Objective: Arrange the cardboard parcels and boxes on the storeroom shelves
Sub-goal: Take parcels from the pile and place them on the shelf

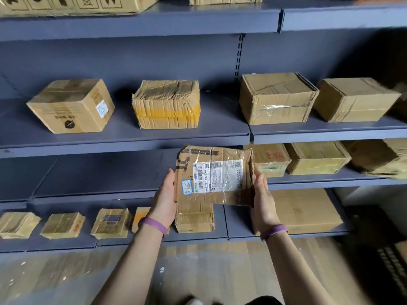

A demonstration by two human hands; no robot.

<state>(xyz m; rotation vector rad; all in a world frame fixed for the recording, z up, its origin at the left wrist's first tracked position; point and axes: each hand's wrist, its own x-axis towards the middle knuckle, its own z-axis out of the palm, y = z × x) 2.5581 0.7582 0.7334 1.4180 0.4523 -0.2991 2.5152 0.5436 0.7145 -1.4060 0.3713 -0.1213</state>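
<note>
I hold a flat, crumpled cardboard parcel [213, 175] with a white shipping label and a small blue sticker, up in front of the blue-grey shelves. My left hand [165, 199] grips its left edge and my right hand [263, 199] grips its right edge, fingers hidden behind it. The parcel hangs level with the third shelf [99, 172], whose left half is bare. On that shelf's right half stand a small box [271, 159] and a wider box [317, 157].
The shelf above carries a labelled box [70, 106], a yellow-taped box [167, 104] and two more boxes [277, 97] to the right. The bottom shelf holds several small parcels [62, 225] and a large box [306, 210]. Another big box [66, 5] sits on top.
</note>
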